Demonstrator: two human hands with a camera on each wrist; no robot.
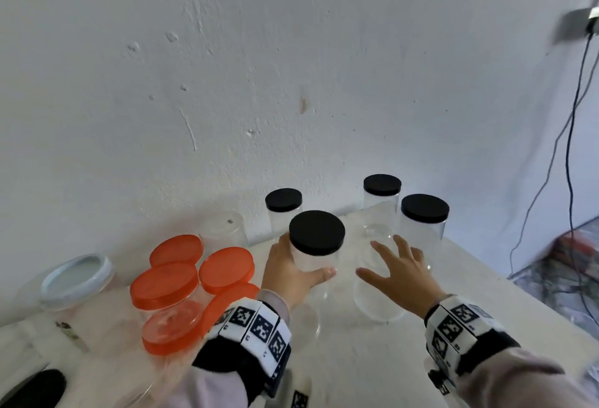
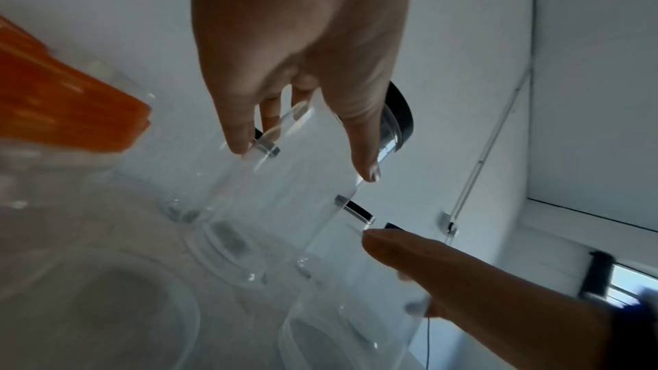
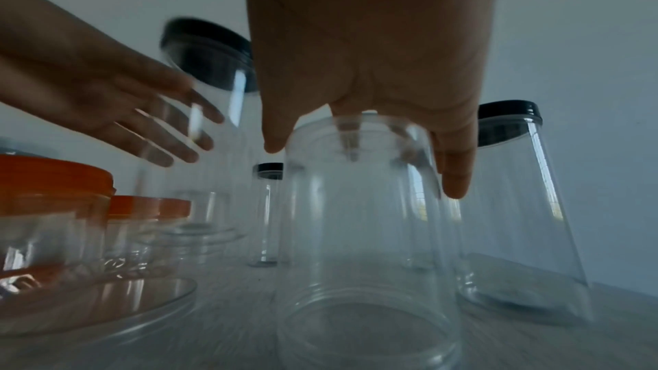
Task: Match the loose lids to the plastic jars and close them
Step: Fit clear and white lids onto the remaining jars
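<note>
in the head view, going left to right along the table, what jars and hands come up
white-lidded jar → orange-lidded jars → left hand gripping a black-lidded jar → right hand over an open clear jar

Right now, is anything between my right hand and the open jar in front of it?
Nothing visible. The right hand is spread just over the open jar, fingers at its rim. The left hand and its black-lidded jar sit off to one side.

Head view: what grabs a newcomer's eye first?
At centre, the left hand grips a clear plastic jar with a black round lid, while the right hand reaches with spread fingers toward an open, lidless clear jar. To the left, a cluster of clear jars with orange lids stands out against the pale table; three more black-lidded jars stand at the back.
</note>
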